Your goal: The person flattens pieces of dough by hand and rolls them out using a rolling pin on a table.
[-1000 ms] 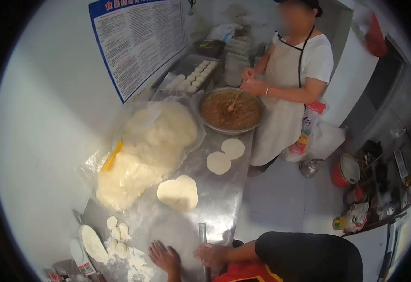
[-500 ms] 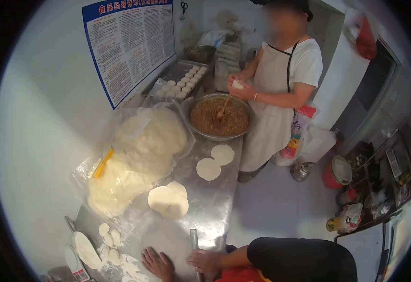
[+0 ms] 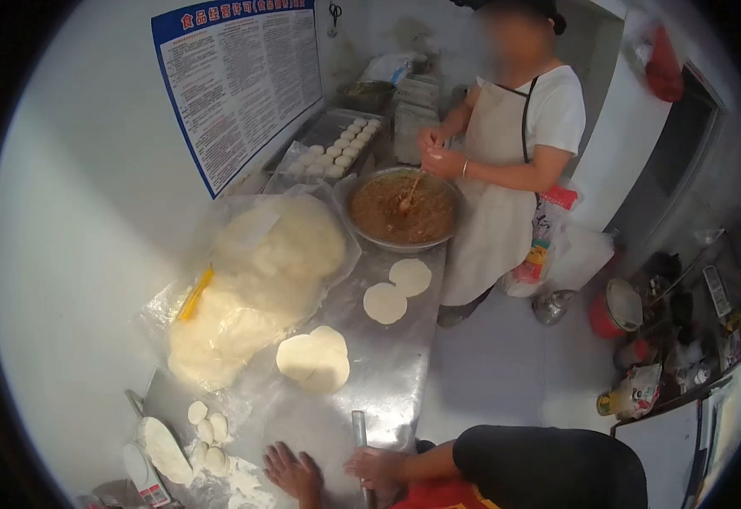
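Rolling pin, slim and straight (greyish)

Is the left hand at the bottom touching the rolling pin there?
Apart: the head view shows a strip of tabletop between the left hand and the rolling pin.

From the left hand, bare tabletop opens toward 1 o'clock, between the overlapping dough rounds at 12 and the rolling pin in the right hand at 2, while dough pieces block 10 and the bagged dough 11.
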Demonstrator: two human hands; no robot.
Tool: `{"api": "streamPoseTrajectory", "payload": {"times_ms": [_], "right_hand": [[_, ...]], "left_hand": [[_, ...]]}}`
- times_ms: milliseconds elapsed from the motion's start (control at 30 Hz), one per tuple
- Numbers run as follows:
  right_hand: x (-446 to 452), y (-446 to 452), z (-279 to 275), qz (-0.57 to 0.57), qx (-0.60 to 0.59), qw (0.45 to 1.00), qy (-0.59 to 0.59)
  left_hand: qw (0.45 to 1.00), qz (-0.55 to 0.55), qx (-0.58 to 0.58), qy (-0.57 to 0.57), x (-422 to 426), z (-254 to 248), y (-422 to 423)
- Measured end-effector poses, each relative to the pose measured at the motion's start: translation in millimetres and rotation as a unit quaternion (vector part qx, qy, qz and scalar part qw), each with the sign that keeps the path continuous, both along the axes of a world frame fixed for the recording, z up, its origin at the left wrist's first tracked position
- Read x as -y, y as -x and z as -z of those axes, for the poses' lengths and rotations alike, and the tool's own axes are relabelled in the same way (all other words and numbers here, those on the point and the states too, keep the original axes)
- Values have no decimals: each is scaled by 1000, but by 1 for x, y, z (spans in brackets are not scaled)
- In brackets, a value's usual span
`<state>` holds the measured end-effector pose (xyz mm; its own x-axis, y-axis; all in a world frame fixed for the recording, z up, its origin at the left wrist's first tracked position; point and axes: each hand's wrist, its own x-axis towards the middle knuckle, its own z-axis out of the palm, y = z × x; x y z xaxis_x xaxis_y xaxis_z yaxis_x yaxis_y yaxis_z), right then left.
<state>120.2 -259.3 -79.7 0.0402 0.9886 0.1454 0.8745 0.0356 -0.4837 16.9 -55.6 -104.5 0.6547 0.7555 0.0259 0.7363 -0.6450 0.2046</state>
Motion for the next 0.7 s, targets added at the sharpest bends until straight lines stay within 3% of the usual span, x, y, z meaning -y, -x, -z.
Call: {"api": "streamPoseTrajectory", "payload": {"times_ms": [67,167,300,433,533,633,667,700], "right_hand": [[0,4,-13,-6,19,999,41],[-2,11,38,29,50,992,-113],[-1,12,32,39,11,994,-97],[7,7,1,-21,112,989,-94],[3,16,42,27,71,989,-127],[5,17,45,7,97,991,-91],[4,9,41,-27,116,989,-85],[2,9,58,-3,25,999,-44]], "left_hand": [[1000,13,8,3,1,-4,3],[999,8,-23,48,6,-21,-1],[996,-3,-31,84,4,-30,-10],[996,-3,-35,77,6,-29,-7],[999,10,12,47,-15,28,8],[935,-68,275,214,-56,76,34],[950,-33,260,169,-60,74,37],[962,-4,241,125,-63,63,34]]}}
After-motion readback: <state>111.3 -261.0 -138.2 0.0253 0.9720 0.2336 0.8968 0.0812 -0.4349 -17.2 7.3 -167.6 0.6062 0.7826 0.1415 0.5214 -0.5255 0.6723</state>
